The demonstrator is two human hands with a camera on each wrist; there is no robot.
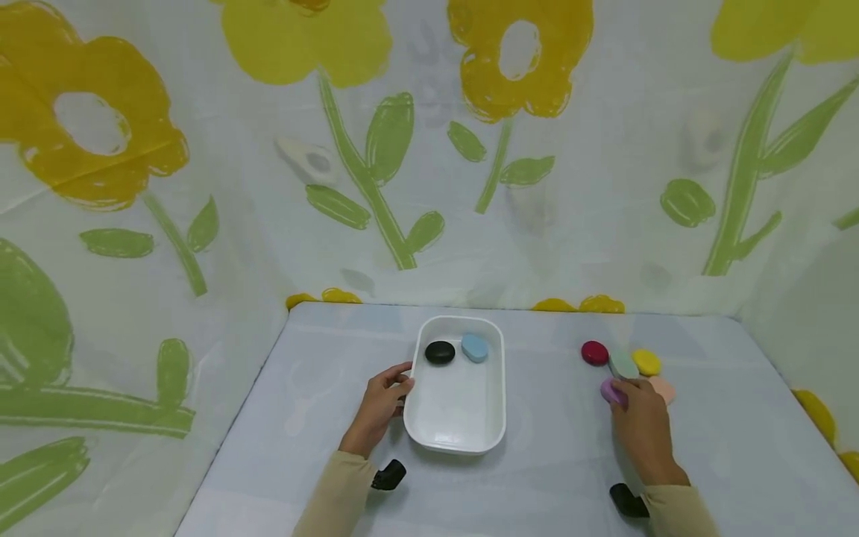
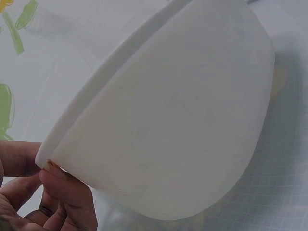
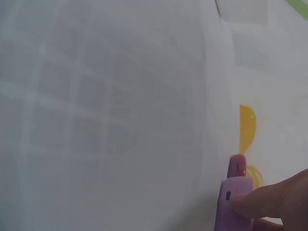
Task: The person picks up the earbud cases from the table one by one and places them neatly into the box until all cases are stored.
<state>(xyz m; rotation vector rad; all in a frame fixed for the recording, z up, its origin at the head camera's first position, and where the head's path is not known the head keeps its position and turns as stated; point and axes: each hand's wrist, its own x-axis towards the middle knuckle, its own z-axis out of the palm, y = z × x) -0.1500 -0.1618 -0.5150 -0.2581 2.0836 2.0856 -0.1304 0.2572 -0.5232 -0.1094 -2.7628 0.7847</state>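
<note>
On my feed, the right hand [image 1: 643,424] at four o'clock pinches a purple, apparently oval, dark-slotted piece [image 3: 233,223]; the left hand [image 1: 377,407] grips the white tray [image 1: 456,406].

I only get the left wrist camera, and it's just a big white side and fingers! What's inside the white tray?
Observer: The white tray holds a black piece and a light blue piece.
Operator: Cool! What's the other hand doing?
Observer: The right hand pinches a purple piece.
Operator: Any more by it?
Observer: Yes, a red piece, a pale green piece, a yellow piece and a peach piece.
</note>
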